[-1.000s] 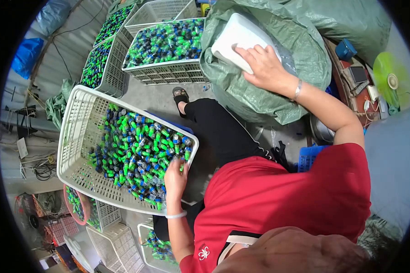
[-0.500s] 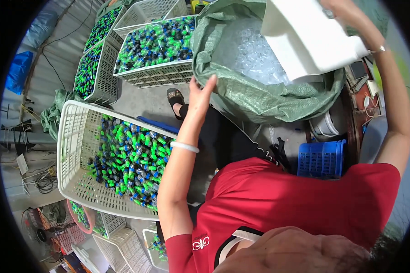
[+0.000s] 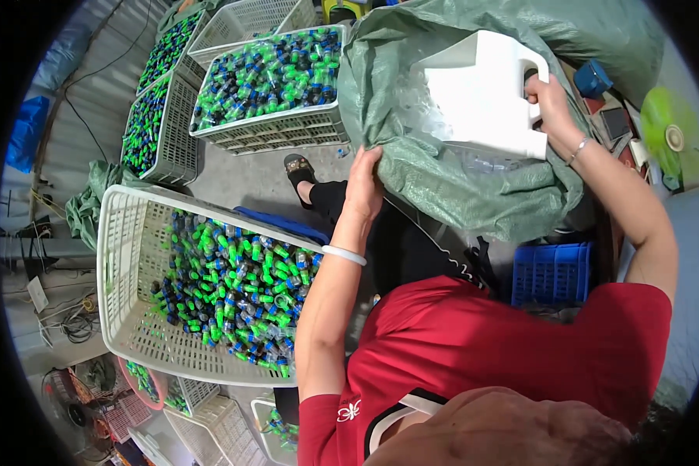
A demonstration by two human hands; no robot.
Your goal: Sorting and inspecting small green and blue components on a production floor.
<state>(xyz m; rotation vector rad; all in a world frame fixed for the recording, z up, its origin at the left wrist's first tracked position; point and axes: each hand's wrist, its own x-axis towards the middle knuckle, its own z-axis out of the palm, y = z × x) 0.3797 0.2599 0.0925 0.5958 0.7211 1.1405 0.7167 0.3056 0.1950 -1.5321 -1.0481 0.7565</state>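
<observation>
My right hand (image 3: 551, 106) is wrapped round the handle of a white plastic jug (image 3: 483, 102), cut open so it forms a scoop. The jug is tilted inside the mouth of a large green woven sack (image 3: 474, 194), its open end toward small clear plastic pieces (image 3: 421, 101) in there. With closed fingers, my left hand (image 3: 363, 180) grips the near left rim of the sack; its fingertips are partly hidden. Left of my left forearm stands a white slatted crate (image 3: 144, 346), partly filled with small green, blue and dark-capped clear pieces (image 3: 229, 287).
More white crates (image 3: 276, 138) full of similar pieces stand at the far left. A blue basket (image 3: 551, 273) sits on the floor below the sack. On the right is a green fan (image 3: 668, 136). A pink-rimmed tub (image 3: 157, 396) stands at the lower left.
My right hand has swung the jug down and inward, from above the sack's right rim into its mouth. My left hand has moved slightly right and now holds the rim.
</observation>
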